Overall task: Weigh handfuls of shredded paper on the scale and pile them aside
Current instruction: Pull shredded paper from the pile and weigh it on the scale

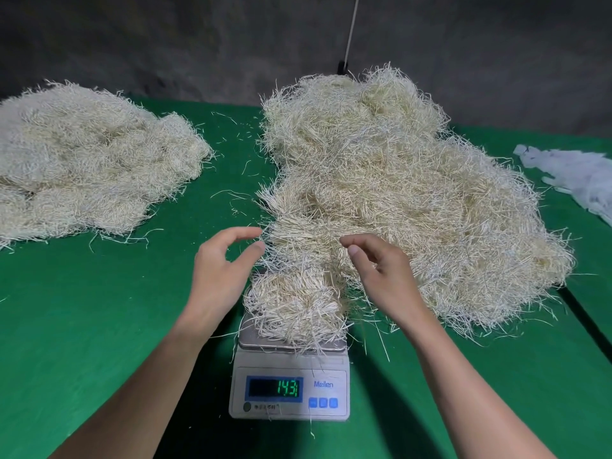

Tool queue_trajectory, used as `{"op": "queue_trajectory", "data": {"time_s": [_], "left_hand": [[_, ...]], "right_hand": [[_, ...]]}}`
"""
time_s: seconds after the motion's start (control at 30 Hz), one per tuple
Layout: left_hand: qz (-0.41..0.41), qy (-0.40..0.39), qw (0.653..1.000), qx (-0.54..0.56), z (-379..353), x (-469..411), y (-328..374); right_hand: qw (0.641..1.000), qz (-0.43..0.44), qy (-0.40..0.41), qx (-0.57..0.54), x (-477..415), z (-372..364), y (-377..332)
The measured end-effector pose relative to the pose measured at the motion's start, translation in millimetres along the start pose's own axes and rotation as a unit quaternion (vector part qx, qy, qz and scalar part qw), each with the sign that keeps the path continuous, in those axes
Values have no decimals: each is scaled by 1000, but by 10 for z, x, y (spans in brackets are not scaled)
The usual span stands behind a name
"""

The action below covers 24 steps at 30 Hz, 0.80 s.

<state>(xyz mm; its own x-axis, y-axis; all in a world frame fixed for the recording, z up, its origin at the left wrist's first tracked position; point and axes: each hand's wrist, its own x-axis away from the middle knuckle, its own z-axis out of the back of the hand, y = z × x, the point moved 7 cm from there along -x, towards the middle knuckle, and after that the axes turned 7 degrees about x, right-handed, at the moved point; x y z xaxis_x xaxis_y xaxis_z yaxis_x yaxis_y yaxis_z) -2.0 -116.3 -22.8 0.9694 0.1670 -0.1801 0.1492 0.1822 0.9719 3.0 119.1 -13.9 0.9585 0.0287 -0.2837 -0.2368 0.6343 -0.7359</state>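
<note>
A white digital scale (289, 382) stands on the green table, its lit display reading 14.31. A handful of beige shredded paper (294, 303) lies on its metal pan. Behind it and to the right spreads a large heap of shredded paper (390, 193). A second pile of shredded paper (82, 167) sits at the far left. My left hand (220, 276) hovers just left of the handful, fingers loosely curved and holding nothing. My right hand (384, 276) hovers over the near edge of the big heap, to the right of the handful, fingers relaxed and holding nothing.
The green table cloth (99, 326) covers the work surface, with loose strands scattered on it. White plastic bags (576, 173) lie at the far right edge. A dark wall and a thin white cord (351, 31) stand behind the table.
</note>
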Motion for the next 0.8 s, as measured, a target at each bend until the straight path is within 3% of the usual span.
{"op": "queue_trajectory", "data": {"time_s": [0.73, 0.8], "left_hand": [[-2, -18, 1000, 5, -90, -18, -41], [-2, -13, 1000, 3, -74, -41, -124]], "right_hand": [[1000, -2, -11, -11, -9, -46, 23], [999, -5, -44, 1, -18, -70, 49]]}}
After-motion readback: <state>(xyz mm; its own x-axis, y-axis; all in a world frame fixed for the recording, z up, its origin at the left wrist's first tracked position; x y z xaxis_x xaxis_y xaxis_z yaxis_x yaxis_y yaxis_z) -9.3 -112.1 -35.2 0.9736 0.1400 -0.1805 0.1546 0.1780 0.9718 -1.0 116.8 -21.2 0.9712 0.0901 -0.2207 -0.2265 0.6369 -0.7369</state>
